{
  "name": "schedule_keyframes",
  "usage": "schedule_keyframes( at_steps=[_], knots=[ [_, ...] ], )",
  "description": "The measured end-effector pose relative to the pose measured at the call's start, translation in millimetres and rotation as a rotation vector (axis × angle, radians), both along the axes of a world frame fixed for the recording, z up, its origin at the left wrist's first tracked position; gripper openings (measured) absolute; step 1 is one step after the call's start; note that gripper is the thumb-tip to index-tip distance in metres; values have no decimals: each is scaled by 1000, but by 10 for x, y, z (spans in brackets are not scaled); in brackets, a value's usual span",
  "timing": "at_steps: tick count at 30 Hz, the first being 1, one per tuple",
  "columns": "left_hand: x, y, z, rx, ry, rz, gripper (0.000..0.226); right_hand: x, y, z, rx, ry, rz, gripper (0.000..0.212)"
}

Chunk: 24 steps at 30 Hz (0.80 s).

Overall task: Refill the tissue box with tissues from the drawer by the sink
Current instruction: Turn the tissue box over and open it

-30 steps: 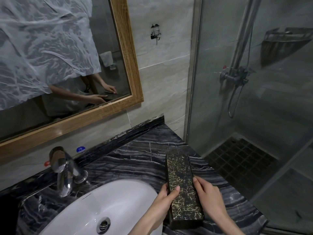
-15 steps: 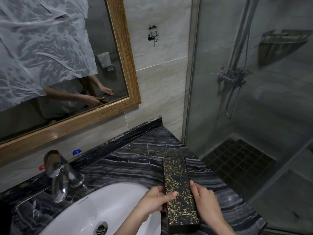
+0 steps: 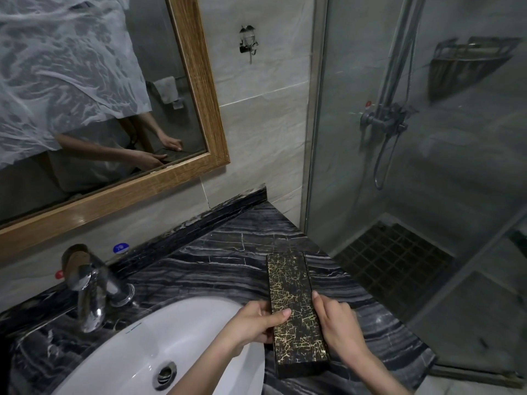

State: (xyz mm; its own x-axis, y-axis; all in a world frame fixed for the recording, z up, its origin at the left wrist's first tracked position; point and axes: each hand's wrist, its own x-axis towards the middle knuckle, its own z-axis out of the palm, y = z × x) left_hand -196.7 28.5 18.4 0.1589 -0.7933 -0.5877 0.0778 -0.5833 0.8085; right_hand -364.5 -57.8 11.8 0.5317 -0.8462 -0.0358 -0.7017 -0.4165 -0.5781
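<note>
- The tissue box point(image 3: 295, 309) is a long, narrow black case with a gold crackle pattern; it lies flat on the dark marbled worktop point(image 3: 216, 269), just right of the sink point(image 3: 148, 349), with its near end close to the worktop's front edge.
- No tissue shows from it, and from here I cannot see any opening or lid seam on the top face.
- The left hand point(image 3: 253, 323) holds the box's left long side, thumb laid across the top and the other fingers curled against the side wall.
- The right hand point(image 3: 339, 323) presses its fingers flat along the right long side, so the box is clasped between both hands near its middle.
- It looks rigid and hard-shelled, probably light if it is empty, and the glossy finish may be slick; the polished stone beneath would let it slide easily.
- I would judge the long sides the best hold, as now: gripping there keeps it level and leaves the ends and top free for finding how it opens.
- A chrome tap point(image 3: 88, 286) stands at the back of the sink, well apart from the box.
- A wood-framed mirror point(image 3: 196, 81) hangs above, and a glass shower screen point(image 3: 399, 166) closes the worktop's right end.
- No drawer is in view.
</note>
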Motion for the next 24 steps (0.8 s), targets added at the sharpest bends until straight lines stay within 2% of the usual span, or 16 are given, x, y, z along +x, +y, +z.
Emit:
schedule_keyframes(
  at_steps=[6, 12, 19, 22, 24],
  knots=[
    [28, 5, -4, 18, -23, -5, 57, -270, -173, -23, 249, -140, -129, 37],
    [25, 7, 16, 18, -8, -14, 51, -425, -262, -162, 293, -172, -244, 40],
    [16, 19, 48, 21, 20, -10, 45, -500, -332, -277, 359, -161, -299, 33],
    [37, 37, 41, 29, 41, 12, 55, -501, -352, -302, 380, -172, -324, 34],
    [96, 66, 24, 37, 86, 46, 77, -500, -358, -303, 394, -195, -337, 34]
  ],
)
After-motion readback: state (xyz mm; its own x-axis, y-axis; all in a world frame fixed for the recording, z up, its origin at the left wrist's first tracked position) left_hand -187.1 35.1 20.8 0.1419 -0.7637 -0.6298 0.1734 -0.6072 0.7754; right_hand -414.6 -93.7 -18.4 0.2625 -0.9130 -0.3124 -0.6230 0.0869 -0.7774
